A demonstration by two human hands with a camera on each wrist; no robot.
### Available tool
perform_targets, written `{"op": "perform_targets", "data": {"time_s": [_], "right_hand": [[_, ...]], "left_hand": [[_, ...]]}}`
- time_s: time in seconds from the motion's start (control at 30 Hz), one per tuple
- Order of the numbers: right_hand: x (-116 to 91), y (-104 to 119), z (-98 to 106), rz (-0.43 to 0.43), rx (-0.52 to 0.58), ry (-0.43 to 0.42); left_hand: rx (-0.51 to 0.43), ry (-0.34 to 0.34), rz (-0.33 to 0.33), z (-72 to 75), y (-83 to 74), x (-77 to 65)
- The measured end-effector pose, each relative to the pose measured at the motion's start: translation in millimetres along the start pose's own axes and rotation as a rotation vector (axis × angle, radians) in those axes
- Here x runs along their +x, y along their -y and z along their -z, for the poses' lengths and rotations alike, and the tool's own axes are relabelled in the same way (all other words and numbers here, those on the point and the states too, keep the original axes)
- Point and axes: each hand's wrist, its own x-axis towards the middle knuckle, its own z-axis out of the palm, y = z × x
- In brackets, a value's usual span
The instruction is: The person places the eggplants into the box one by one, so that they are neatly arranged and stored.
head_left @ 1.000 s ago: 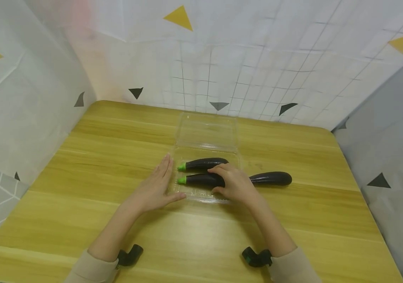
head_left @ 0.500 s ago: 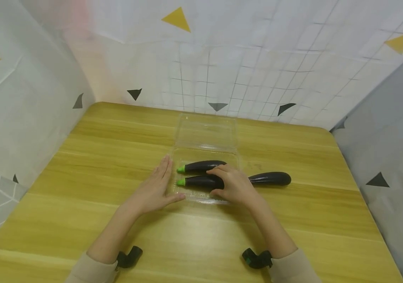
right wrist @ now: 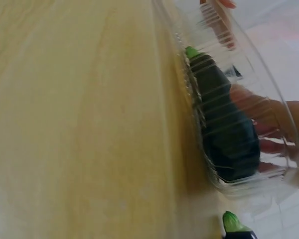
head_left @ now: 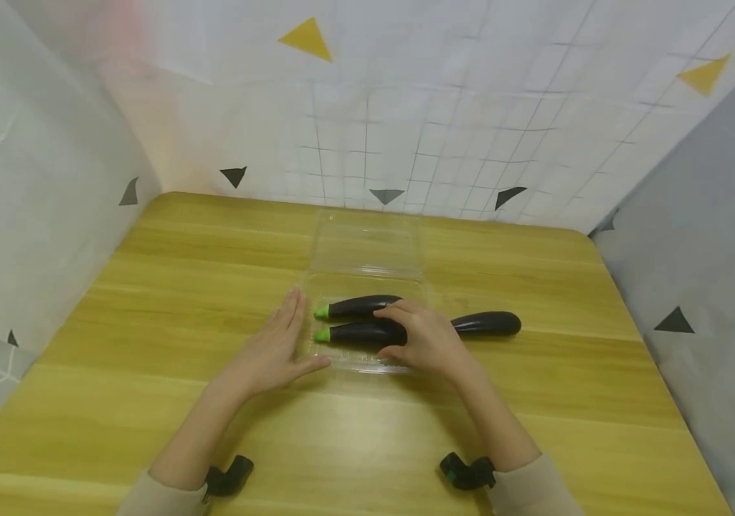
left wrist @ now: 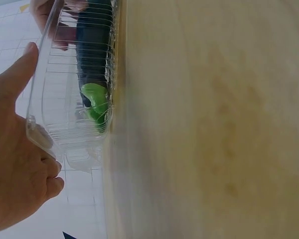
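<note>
A clear plastic clamshell box (head_left: 367, 368) lies open at mid-table with two dark eggplants in its base, their green stems pointing left. My right hand (head_left: 430, 341) reaches in over the right end and grips the nearer eggplant (head_left: 361, 333) between thumb and fingers; its right end is hidden under the hand. The farther eggplant (head_left: 357, 307) lies beside it. My left hand (head_left: 270, 351) rests along the box's left side, fingers straight, thumb at the front corner. In the left wrist view the thumb (left wrist: 25, 69) touches the clear rim.
The box's lid (head_left: 366, 240) is folded back toward the wall. A third eggplant (head_left: 490, 323) lies on the wooden table (head_left: 574, 401) just right of the box, its stem end behind my right hand. White patterned sheets (head_left: 264, 107) stand at the back and sides.
The head view has shifted a little, moving the scene slightly left. Both hands and the eggplants keep nearly the same places relative to the box.
</note>
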Motion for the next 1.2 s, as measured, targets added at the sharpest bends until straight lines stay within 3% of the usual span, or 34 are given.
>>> {"op": "perform_targets", "data": {"time_s": [0.4, 0.63, 1.2], "right_hand": [[-15, -13, 27, -0.038, 0.185, -0.179], [-35, -34, 40, 0.02, 0.228, -0.297], [-63, -59, 58, -0.016, 0.308, -0.345]], "left_hand": [[0.008, -0.007, 0.0, 0.3, 2.7, -1.7], [0.011, 0.008, 0.006, 0.6, 1.9, 1.9], [0.017, 0.013, 0.006, 0.4, 2.2, 2.1]]}}
